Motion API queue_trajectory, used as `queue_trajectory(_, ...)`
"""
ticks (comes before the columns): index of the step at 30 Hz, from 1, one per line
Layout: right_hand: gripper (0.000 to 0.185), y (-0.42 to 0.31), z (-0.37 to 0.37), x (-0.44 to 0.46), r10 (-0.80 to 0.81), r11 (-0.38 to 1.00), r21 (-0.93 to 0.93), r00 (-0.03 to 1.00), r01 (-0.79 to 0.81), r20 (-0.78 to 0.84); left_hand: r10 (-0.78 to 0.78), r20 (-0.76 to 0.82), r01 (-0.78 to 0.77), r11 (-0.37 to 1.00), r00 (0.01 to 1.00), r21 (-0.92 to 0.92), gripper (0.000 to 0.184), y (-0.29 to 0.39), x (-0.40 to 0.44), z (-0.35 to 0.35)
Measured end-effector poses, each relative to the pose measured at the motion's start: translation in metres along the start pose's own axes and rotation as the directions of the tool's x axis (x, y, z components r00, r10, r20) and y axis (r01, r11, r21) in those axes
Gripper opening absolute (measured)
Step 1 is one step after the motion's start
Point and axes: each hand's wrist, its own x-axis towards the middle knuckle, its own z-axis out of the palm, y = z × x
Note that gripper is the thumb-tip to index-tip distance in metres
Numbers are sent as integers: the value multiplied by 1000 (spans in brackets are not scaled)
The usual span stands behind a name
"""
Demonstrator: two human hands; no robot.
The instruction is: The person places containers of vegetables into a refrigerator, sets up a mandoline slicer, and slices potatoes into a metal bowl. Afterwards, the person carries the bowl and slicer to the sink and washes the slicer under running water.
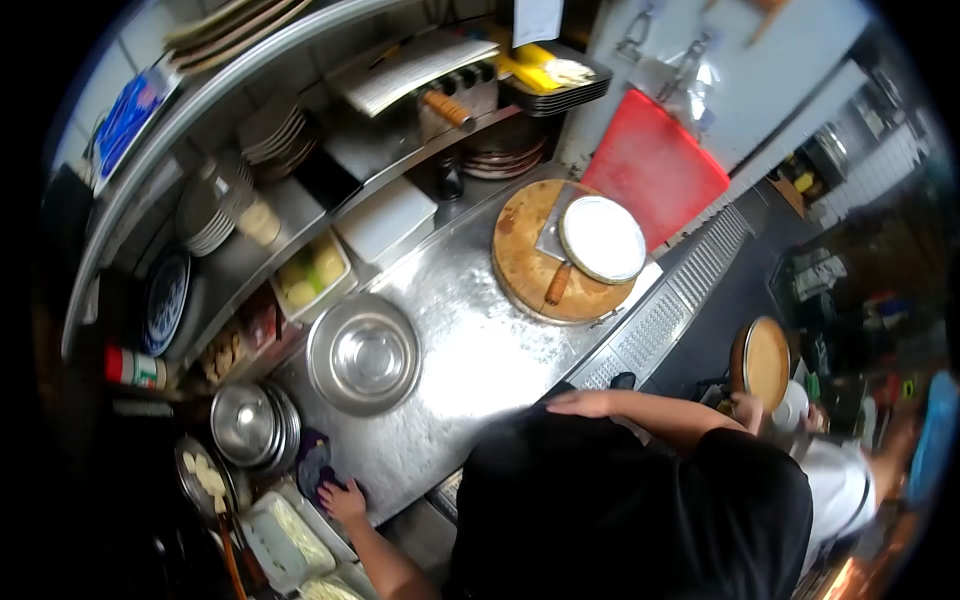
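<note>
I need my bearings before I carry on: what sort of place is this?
It looks like a working kitchen, probably a restaurant's: a round wooden chopping board with a cleaver on it, stacked metal bowls, and a stack of plates on a shelf.

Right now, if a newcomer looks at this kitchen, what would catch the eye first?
Probably the bright red rectangular board, tilted beyond the round wooden chopping block. Next, the round white disc above that block and the wide shiny steel bowl on the metal counter. At lower left, the person's left hand is at a dark purple cloth.
</note>
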Motion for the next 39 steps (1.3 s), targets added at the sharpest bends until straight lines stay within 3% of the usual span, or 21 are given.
queue_trajectory(1, 77, 40, 9, -6, 30, 999, -10, 999, -31, -43, -19, -3, 19, 1000, 1000, 17, 84, 0, 3, 5)
queue_trajectory(5, 75, 80, 10, -41, 223, 955, -137, 942, -263, -252, -57, -18, 58, 998, 998, 35, 84, 11, -9, -1)
queue_trajectory(8, 66, 50, -40, -61, 288, 743, -550, 924, -382, -252, -130, -27, 129, 990, 991, -49, 78, 22, -16, -8)
queue_trajectory(9, 61, 42, -52, -66, 5, 822, -512, 903, -248, -429, -163, -26, 160, 984, 986, -77, 77, 26, -20, -10)
queue_trajectory(10, 55, 36, -66, -69, -259, 861, -501, 771, -90, -582, -121, -132, 107, 988, 984, -110, 75, 31, -27, -9)
queue_trajectory(11, 49, 24, -90, -65, -407, 866, -497, 646, 49, -646, -81, -239, 49, 990, 968, -135, 72, 37, -35, -6)
queue_trajectory(12, 44, -21, -114, -81, -320, 927, -370, 636, 59, -702, -42, -346, -12, 988, 937, -154, 70, 47, -45, -2)
queue_trajectory(14, 41, -59, -157, -84, -551, 834, -521, 295, 181, -781, 76, -574, -204, 965, 815, -162, 65, 70, -69, 9)
queue_trajectory(15, 40, -82, -178, -92, -616, 787, -597, 176, 152, -767, 112, -604, -293, 933, 789, -209, 64, 88, -88, 8)
queue_trajectory(17, 42, -121, -223, -107, -670, 742, -667, 39, 68, -742, 210, -630, -424, 882, 747, -208, 64, 119, -121, 12)
queue_trajectory(21, 31, -174, -339, -111, -736, 660, -749, -252, -59, -628, 338, -477, -478, 853, 811, -209, 66, 176, -190, 3)
queue_trajectory(22, 30, -188, -365, -114, -739, 661, -744, -258, -96, -623, 354, -479, -506, 830, 803, -235, 66, 183, -199, 7)
queue_trajectory(26, 29, -219, -468, -97, -689, 705, -665, -12, -246, -725, 350, -489, -527, 799, 799, -290, 65, 198, -229, 12)
queue_trajectory(30, 23, -229, -541, -70, -647, 633, -686, 243, -359, -723, 261, -459, -456, 802, 849, -387, 63, 181, -244, 34)
queue_trajectory(31, 17, -232, -544, -76, -694, 638, -694, 140, -334, -706, 223, -428, -400, 831, 876, -386, 63, 177, -251, 38)
queue_trajectory(33, 17, -241, -555, -85, -604, 794, -577, -146, -189, -783, 143, -363, -286, 880, 921, -378, 62, 173, -272, 39)
queue_trajectory(34, 17, -241, -564, -86, -638, 769, -606, -211, -203, -740, 151, -409, -278, 922, 900, -270, 59, 167, -274, 48)
queue_trajectory(35, 17, -243, -566, -90, -665, 747, -627, -276, -222, -694, 125, -371, -242, 926, 920, -289, 59, 166, -279, 53)
queue_trajectory(36, 18, -241, -562, -89, -694, 720, -639, -248, -271, -676, 101, -332, -208, 929, 938, -306, 59, 166, -284, 58)
queue_trajectory(39, 18, -236, -569, -60, -826, 563, -664, -307, -492, -473, 113, -302, -199, 941, 947, -274, 57, 164, -289, 75)
